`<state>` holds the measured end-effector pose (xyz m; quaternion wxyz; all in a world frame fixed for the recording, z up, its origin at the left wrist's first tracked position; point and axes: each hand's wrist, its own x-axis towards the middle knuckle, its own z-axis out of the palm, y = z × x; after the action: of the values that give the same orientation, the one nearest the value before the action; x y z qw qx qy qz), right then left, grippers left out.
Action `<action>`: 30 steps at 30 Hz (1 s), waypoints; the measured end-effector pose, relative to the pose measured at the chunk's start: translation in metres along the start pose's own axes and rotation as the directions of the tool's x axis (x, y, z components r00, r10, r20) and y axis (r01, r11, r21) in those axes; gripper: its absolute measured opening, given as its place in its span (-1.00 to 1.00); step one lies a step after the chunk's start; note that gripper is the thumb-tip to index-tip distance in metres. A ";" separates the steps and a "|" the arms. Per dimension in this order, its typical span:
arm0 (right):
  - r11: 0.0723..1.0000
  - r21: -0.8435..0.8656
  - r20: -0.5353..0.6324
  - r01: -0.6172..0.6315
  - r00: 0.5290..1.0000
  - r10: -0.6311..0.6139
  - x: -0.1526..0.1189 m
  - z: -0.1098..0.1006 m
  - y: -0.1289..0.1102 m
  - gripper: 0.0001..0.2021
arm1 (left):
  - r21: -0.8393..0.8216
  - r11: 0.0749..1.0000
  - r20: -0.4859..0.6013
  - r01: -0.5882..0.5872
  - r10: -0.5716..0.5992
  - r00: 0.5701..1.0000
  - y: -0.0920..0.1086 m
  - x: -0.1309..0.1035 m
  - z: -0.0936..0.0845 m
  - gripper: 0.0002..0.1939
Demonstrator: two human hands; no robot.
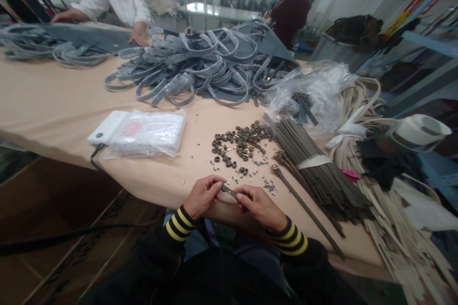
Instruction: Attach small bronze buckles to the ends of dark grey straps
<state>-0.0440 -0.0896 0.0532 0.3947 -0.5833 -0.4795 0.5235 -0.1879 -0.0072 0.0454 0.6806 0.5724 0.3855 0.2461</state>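
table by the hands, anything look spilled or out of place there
Small offcuts lie scattered, not gathered, on the table just beyond the right hand; they look like stray scraps. Nothing looks visibly damaged.

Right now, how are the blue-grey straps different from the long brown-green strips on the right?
The blue-grey straps curl into loops, but the brown-green strips lie nearly straight. The straps sprawl in a messy heap; most strips are bunched with a white band. The straps look shiny, while the strips look dull. Both are on the table.

Short olive strip, slotted (229, 191)
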 end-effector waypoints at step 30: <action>0.934 -0.348 -0.199 0.075 0.968 -0.152 0.004 0.010 0.010 -0.79 | -0.108 0.993 -0.089 0.056 -0.066 0.994 -0.010 0.007 0.005 -0.74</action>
<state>-0.0525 -0.0884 0.0413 0.3698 -0.6683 -0.5481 0.3409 -0.1812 -0.0066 0.0345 0.6984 0.5116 0.4203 0.2716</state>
